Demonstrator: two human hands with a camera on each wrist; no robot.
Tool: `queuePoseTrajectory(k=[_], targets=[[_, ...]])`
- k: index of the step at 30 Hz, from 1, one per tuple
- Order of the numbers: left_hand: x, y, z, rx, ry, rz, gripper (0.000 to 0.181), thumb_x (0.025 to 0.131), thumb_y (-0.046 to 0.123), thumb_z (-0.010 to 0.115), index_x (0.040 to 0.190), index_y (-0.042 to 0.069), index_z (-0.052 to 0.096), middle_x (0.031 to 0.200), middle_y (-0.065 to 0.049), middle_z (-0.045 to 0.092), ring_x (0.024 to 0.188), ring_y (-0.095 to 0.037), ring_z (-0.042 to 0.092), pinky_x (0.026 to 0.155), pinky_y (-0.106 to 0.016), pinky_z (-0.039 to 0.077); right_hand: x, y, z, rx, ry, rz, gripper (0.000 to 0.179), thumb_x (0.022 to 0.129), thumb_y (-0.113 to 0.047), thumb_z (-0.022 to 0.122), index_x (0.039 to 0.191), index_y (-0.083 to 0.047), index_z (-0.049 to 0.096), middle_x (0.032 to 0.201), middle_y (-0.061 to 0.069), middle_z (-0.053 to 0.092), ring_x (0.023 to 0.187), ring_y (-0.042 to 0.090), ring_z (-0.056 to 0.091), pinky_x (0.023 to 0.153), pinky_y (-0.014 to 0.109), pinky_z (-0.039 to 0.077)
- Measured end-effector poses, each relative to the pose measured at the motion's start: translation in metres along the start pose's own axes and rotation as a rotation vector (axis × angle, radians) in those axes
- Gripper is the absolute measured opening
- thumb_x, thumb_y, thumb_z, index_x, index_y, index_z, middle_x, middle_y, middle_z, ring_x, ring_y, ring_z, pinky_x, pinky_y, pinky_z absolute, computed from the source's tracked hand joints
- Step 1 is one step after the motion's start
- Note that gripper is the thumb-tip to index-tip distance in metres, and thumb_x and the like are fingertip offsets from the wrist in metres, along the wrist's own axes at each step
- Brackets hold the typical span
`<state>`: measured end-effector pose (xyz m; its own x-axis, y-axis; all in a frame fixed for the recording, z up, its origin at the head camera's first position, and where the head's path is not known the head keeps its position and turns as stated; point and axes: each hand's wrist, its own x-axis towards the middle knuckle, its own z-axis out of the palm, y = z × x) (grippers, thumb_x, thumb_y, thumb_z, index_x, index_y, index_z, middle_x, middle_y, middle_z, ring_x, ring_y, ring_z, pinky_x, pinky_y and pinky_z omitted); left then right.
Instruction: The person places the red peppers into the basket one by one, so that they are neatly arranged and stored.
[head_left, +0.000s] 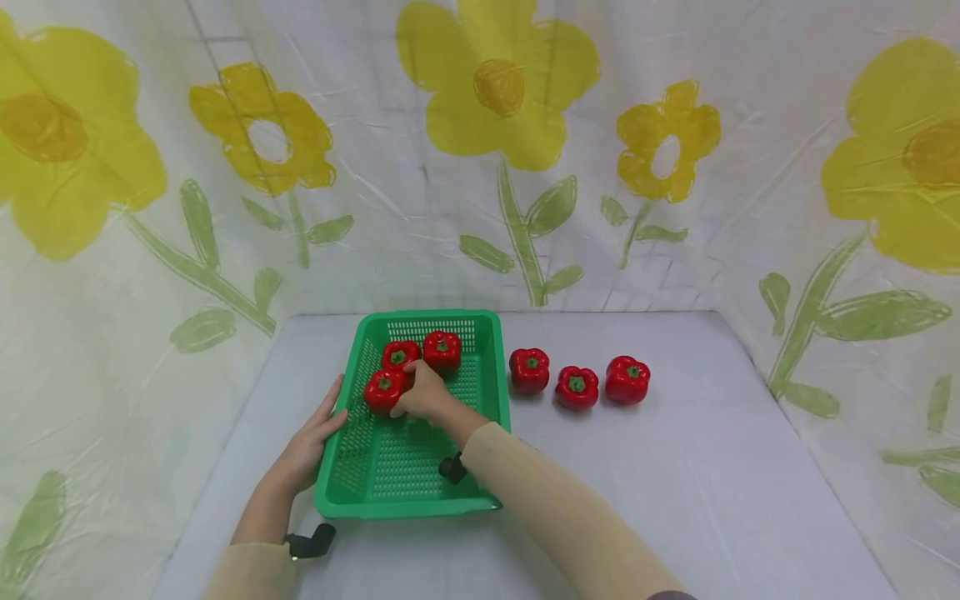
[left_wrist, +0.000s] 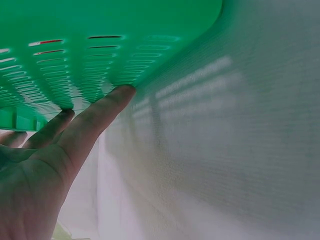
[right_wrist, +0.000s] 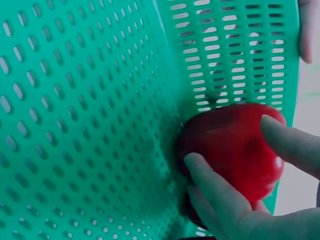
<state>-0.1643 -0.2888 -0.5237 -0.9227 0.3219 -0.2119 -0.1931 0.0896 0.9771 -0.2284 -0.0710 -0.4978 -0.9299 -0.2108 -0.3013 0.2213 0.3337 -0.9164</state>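
Observation:
A green plastic basket [head_left: 408, 507] with slotted walls lies on the table with three red bell peppers in its far left part. My right hand [head_left: 426, 395] reaches inside and grips the nearest bell pepper [head_left: 380, 392] between thumb and fingers. In the right wrist view, this bell pepper [right_wrist: 227, 145] sits against the basket's side wall. Just behind it are a second bell pepper [head_left: 397, 353] and a third [head_left: 442, 352]. My left hand [head_left: 302, 450] rests its extended fingers along the basket's left side; in the left wrist view the fingertips touch the slotted wall [left_wrist: 105, 55].
To the right of the basket, three more red bell peppers stand on the white table: one by the rim [head_left: 528, 371], a middle one [head_left: 577, 389] and the rightmost [head_left: 627, 381]. A flower-printed curtain [head_left: 390, 250] encloses the table's back and sides.

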Motion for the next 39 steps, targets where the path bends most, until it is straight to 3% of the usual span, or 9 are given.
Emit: queuePoseTrajectory(k=[2,9,19,25,31,39], targets=[[0.000,0.000,0.001,0.000,-0.001,0.000,0.061,0.111,0.039,0.032,0.160,0.046,-0.003,0.171,-0.009,-0.006,0.136,-0.051,0.044,0.091,-0.047,0.058,-0.001,0.000,-0.001,-0.026,0.008,-0.002,0.072,0.073,0.004,0.086,0.133,-0.013,0.051,0.133,0.012,0.057,0.104,0.026,0.057,0.069,0.035,0.058],[0.000,0.001,0.000,0.011,-0.010,0.003,0.062,0.111,0.039,0.032,0.161,0.044,-0.005,0.171,-0.010,-0.006,0.135,-0.050,0.046,0.091,-0.047,0.059,-0.011,-0.010,-0.007,-0.136,0.029,-0.035,0.075,0.074,-0.003,0.088,0.137,-0.013,0.049,0.137,0.010,0.057,0.121,0.026,0.054,0.094,0.044,0.055],[0.000,0.004,0.001,0.012,0.000,-0.006,0.061,0.111,0.039,0.032,0.161,0.044,-0.004,0.171,-0.008,-0.006,0.133,-0.048,0.048,0.090,-0.045,0.059,-0.024,-0.026,-0.025,-0.140,0.013,-0.055,0.072,0.078,-0.008,0.087,0.138,-0.011,0.049,0.133,0.012,0.058,0.116,0.026,0.054,0.089,0.041,0.058],[-0.001,0.004,0.002,0.006,0.006,-0.011,0.062,0.111,0.039,0.032,0.161,0.042,-0.006,0.171,-0.009,-0.003,0.133,-0.047,0.049,0.090,-0.045,0.059,-0.033,-0.032,-0.043,-0.071,-0.038,-0.099,0.073,0.081,-0.009,0.084,0.143,-0.011,0.047,0.140,0.013,0.055,0.121,0.030,0.057,0.086,0.041,0.060],[0.000,0.005,0.001,0.005,0.013,-0.013,0.062,0.111,0.040,0.032,0.161,0.044,-0.004,0.171,-0.011,-0.002,0.129,-0.044,0.053,0.090,-0.046,0.059,-0.043,-0.030,-0.067,-0.002,-0.056,-0.226,0.069,0.084,-0.015,0.083,0.144,-0.010,0.047,0.143,0.016,0.053,0.130,0.032,0.054,0.100,0.042,0.055],[-0.004,0.003,0.003,0.017,0.024,-0.037,0.061,0.111,0.042,0.031,0.160,0.046,-0.003,0.171,-0.007,-0.007,0.131,-0.043,0.052,0.090,-0.046,0.059,-0.069,-0.021,-0.103,0.098,-0.050,-0.296,0.059,0.091,-0.030,0.077,0.143,-0.021,0.049,0.144,0.013,0.055,0.133,0.032,0.054,0.099,0.046,0.055]])
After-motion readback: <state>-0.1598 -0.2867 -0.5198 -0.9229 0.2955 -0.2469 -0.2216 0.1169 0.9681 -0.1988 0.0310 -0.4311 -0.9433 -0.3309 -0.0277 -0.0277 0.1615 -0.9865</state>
